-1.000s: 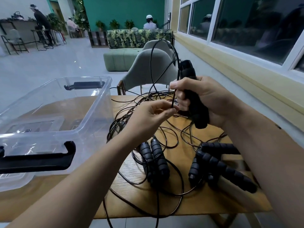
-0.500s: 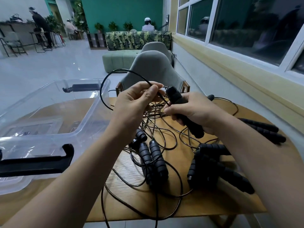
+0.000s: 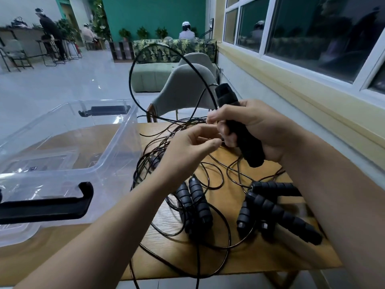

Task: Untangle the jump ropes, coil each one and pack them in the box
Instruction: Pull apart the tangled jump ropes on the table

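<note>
— We see black through the centre of the frame: the raised handle [image 3: 239, 126], the thin cords [image 3: 129, 80], the ribbed handles [image 3: 200, 205] lower down.
— At left we see a clear box [image 3: 116, 142] with black latches [image 3: 45, 207] on a honey wood-grain table [image 3: 260, 257]. Up top, a leaf-print sofa [image 3: 166, 52] and a teal wall [image 3: 154, 13].

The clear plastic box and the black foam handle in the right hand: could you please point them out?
Clear plastic box [image 3: 125, 146], head view, its right wall.
Black foam handle [image 3: 226, 97], head view, its upper end.
</note>
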`<action>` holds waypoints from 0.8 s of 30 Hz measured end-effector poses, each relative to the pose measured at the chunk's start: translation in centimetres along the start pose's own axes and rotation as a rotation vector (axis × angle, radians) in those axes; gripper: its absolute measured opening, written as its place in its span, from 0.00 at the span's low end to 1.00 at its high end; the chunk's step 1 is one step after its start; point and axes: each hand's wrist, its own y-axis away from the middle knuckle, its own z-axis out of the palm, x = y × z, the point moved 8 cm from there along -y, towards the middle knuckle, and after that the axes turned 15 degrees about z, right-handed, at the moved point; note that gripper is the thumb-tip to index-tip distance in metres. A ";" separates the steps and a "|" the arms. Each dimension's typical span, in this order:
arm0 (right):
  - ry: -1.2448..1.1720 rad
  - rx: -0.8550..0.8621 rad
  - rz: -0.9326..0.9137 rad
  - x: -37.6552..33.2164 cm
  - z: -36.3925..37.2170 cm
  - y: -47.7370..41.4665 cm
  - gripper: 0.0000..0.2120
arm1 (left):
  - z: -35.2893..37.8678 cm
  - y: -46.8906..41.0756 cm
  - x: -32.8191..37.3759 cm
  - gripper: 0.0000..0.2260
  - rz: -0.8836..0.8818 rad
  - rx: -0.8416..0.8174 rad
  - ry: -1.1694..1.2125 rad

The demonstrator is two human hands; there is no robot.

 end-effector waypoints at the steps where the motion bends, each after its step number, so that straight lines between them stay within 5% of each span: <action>1: -0.001 -0.031 0.001 -0.1 0.4 0.2 0.14 | 0.4 0.0 0.0 0.06 0.018 -0.016 0.003; 4: -0.068 -0.137 -0.008 -0.5 1.7 0.4 0.07 | 1.0 0.0 0.3 0.04 0.067 -0.014 0.040; 6: -0.129 -0.173 -0.018 -0.5 1.8 0.1 0.12 | 0.9 0.0 0.3 0.06 0.080 0.011 0.059; 9: -0.122 -0.093 -0.049 -0.4 0.6 -0.6 0.20 | 0.2 -0.1 0.4 0.06 0.078 0.052 0.062; 15: 0.082 0.129 0.059 2.0 -2.6 -1.7 0.14 | -2.7 -0.6 0.6 0.08 0.053 0.193 0.122; 24: 0.255 0.174 0.137 4.0 -3.6 -2.9 0.12 | -4.4 -0.8 1.3 0.10 0.045 0.283 0.301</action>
